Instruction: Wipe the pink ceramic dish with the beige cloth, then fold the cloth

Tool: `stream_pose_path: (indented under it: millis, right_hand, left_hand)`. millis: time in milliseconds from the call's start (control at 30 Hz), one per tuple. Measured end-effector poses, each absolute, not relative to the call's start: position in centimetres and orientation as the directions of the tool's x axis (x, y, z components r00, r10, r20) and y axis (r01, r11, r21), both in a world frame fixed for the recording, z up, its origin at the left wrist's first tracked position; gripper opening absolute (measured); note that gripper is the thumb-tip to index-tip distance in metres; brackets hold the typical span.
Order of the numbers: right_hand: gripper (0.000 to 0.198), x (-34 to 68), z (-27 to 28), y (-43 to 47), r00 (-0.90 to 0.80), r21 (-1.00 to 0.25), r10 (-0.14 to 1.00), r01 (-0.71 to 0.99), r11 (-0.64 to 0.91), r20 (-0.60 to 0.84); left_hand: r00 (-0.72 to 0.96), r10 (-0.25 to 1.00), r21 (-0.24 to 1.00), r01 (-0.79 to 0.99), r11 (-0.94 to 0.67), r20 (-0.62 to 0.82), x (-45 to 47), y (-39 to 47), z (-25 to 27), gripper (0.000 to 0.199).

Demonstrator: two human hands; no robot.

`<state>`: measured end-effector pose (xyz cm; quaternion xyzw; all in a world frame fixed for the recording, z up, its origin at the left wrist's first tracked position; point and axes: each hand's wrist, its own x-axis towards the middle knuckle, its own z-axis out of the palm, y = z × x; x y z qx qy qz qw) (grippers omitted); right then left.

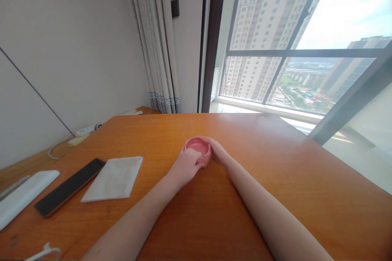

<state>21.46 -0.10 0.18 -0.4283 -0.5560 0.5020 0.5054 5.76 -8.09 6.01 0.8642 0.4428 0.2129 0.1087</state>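
Observation:
A small round pink ashtray (206, 159) with notches in its rim stands on the wooden table in front of me. My left hand (187, 164) is closed on its near left side; the fingers reach over the rim and the thumb lies along the outer front wall. Around the right and far side curves my right hand (217, 149), its fingers against the outer wall and partly hidden. Inside the ashtray I see only the pink floor, though my left fingers cover part of it.
On the left of the table (245, 130) lie a folded pale cloth (113, 179), a dark phone-like slab (70, 187) and a white packet (30, 191). A power strip (85, 130) sits by the wall. Beyond the far edge are a curtain (156, 40) and a window.

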Motion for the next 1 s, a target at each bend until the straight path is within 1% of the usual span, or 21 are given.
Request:
stream_pose_path:
  millis: [133,333,467,567,633,667,733,767,833,867,933,1000]
  right_hand:
    - [0.021,21.2,-0.4,0.3,-0.079,-0.989,0.987,0.019,0.144,0.142]
    - [0.025,20.7,-0.2,-0.4,-0.026,-0.995,0.995,0.019,0.098,0.098]
    - [0.027,20.5,0.3,-0.9,0.002,-0.994,0.995,0.022,0.104,0.104]
    - [0.026,20.4,0.4,-1.0,0.0,-0.995,0.995,0.028,0.1,0.1]
    - [0.026,20.4,0.4,-1.0,-0.017,-0.995,0.995,0.018,0.094,0.094]
    - [0.027,20.4,0.4,-0.9,-0.028,-0.996,0.995,0.007,0.092,0.092]
    - [0.029,20.3,0.3,-0.9,-0.04,-0.996,0.995,-0.014,0.087,0.087]
    - [0.029,20.3,0.2,-0.8,-0.04,-0.996,0.996,-0.021,0.083,0.083]
    - [0.029,20.3,0.0,-0.8,-0.032,-0.997,0.997,-0.024,0.074,0.075]
    - [0.029,20.3,-0.1,-0.7,-0.029,-0.997,0.997,-0.022,0.071,0.072]
    - [0.029,20.3,-0.3,-0.6,-0.027,-0.997,0.997,-0.017,0.072,0.072]
    - [0.03,20.3,-0.4,-0.5,-0.027,-0.997,0.997,-0.009,0.077,0.077]
  left_hand:
    - [0.552,0.798,0.367,0.709,-0.602,0.241,5.7,-8.1,5.7,0.011]
    - [0.573,0.789,0.36,0.703,-0.613,0.223,5.5,-8.1,5.2,0.009]
    - [0.574,0.794,0.354,0.713,-0.605,0.202,5.6,-8.1,5.1,0.01]
    - [0.592,0.779,0.384,0.684,-0.621,0.206,5.6,-8.2,5.4,0.016]
    - [0.583,0.78,0.428,0.66,-0.617,0.225,4.6,-8.4,6.1,0.028]
    - [0.545,0.802,0.446,0.671,-0.592,0.245,3.7,-8.4,6.5,0.034]
    - [0.377,0.881,0.458,0.754,-0.471,0.285,0.6,-8.3,7.1,0.043]
    - [0.245,0.921,0.455,0.812,-0.366,0.304,-1.4,-8.2,7.3,0.045]
    - [0.052,0.97,0.405,0.903,-0.147,0.236,-6.3,-8.0,7.1,0.044]
    - [-0.038,0.985,0.36,0.933,-0.026,0.169,-8.8,-8.1,6.7,0.042]
    - [-0.21,0.975,0.252,0.95,0.185,0.076,-13.4,-8.4,5.5,0.038]
    - [-0.324,0.946,0.166,0.934,0.317,0.019,-16.8,-9.2,4.0,0.035]
